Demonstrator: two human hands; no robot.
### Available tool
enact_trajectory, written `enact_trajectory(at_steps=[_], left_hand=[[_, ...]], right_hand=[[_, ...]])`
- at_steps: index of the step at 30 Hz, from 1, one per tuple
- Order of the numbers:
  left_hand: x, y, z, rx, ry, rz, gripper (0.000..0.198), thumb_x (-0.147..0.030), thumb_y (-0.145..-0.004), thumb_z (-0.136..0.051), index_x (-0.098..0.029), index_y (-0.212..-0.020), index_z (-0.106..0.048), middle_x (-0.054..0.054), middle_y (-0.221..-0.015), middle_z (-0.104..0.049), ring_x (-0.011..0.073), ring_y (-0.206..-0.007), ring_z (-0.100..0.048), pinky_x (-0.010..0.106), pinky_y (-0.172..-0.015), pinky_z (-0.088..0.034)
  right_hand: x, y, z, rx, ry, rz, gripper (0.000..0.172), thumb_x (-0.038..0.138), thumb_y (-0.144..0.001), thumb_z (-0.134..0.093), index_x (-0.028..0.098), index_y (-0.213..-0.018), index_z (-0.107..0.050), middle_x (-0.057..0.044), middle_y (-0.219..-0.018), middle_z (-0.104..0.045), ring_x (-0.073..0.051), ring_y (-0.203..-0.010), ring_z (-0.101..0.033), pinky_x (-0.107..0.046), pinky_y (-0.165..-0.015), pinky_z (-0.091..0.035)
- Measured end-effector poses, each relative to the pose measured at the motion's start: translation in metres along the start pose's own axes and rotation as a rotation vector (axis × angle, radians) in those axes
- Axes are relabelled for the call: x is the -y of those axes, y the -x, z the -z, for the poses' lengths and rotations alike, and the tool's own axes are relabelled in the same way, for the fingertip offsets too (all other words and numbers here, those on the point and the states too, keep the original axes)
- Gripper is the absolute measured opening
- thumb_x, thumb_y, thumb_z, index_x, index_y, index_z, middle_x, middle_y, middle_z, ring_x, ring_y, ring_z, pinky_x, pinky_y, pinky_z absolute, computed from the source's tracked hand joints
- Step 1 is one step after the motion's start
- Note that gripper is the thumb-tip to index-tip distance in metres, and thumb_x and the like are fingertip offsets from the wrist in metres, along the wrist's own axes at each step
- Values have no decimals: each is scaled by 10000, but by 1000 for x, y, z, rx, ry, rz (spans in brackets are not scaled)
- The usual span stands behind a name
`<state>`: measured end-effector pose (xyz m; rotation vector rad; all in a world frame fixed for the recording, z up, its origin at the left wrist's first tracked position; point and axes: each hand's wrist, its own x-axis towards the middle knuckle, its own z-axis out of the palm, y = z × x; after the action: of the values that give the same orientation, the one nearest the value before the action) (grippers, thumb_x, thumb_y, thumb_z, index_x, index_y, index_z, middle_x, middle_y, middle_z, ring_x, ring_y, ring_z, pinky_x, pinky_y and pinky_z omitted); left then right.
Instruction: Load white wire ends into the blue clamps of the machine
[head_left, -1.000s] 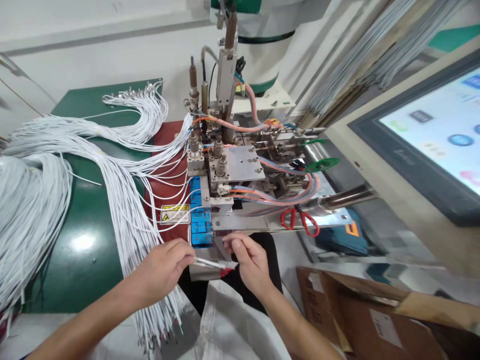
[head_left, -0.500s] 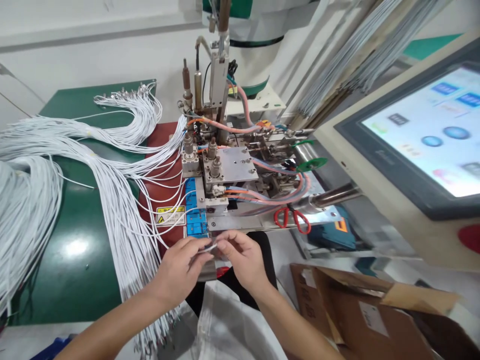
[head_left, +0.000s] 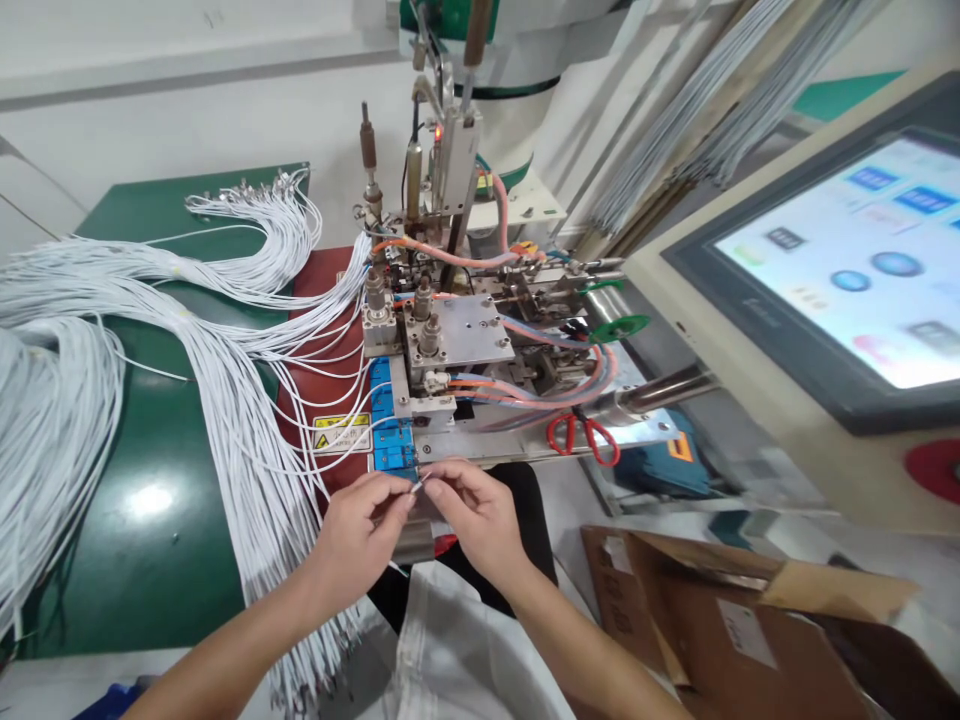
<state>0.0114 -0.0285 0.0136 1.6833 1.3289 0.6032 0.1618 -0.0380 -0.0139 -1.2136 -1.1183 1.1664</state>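
My left hand [head_left: 358,530] and my right hand [head_left: 474,512] meet in front of a small metal machine [head_left: 450,345], close to its front edge by the blue block [head_left: 391,440]. Both hands are closed in a pinch on the ends of thin white wires [head_left: 415,488] held between them. A thick fan of white wires [head_left: 240,400] lies on the green table [head_left: 150,520] and runs under my left hand. A red light glows on the machine's upright cylinder [head_left: 437,132].
A touchscreen panel [head_left: 840,260] stands at the right. Red-handled scissors [head_left: 581,435] lie on the machine's plate. An open cardboard box [head_left: 720,620] sits at the lower right, a white bag [head_left: 457,650] below my hands. More wire bundles [head_left: 52,420] are heaped at the left.
My hands came together from apart, and rose toward the machine's front edge with the wire ends. A red light has come on at the upright cylinder, which has shifted.
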Motion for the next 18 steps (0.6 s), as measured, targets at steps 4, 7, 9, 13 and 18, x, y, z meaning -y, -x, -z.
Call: enact_trajectory(at_steps=[4,7,9,13,18], left_hand=[[1,-4,-2,14,108,30,225,-304,-839,-466,-158,-798,-632,18,-705,-601,119,-633,-535,223,-610,-434],[1,-8,1,68,149,74,301,-326,-846,-447,-146,-675,-618,-2,-584,-538,112,-582,-501,215,-572,-415],[0,-10,3,80,196,122,270,-322,-828,-476,-144,-691,-625,-6,-587,-542,107,-577,-499,208,-561,-411],[3,-10,-1,10,303,190,200,-315,-791,-534,-142,-758,-628,-19,-604,-537,93,-567,-488,196,-560,-415],[7,-9,-6,-25,307,196,160,-287,-780,-547,-149,-756,-625,-8,-648,-561,95,-585,-491,193,-562,-418]], right_hand=[[8,-8,2,80,148,129,113,196,-783,-548,184,-716,-639,-33,-699,-605,-145,-651,-568,-260,-595,-448],[10,-11,4,144,192,200,118,172,-788,-540,189,-730,-642,-30,-711,-609,-145,-684,-572,-264,-644,-452],[7,-9,3,74,156,178,134,183,-801,-525,190,-733,-640,-30,-725,-611,-147,-706,-579,-264,-660,-458],[0,-2,-5,-84,99,97,128,198,-801,-522,185,-736,-632,-32,-739,-601,-145,-703,-583,-258,-642,-466],[5,-1,-9,-105,196,104,100,169,-752,-567,172,-657,-602,-21,-676,-574,-127,-620,-558,-233,-561,-448]])
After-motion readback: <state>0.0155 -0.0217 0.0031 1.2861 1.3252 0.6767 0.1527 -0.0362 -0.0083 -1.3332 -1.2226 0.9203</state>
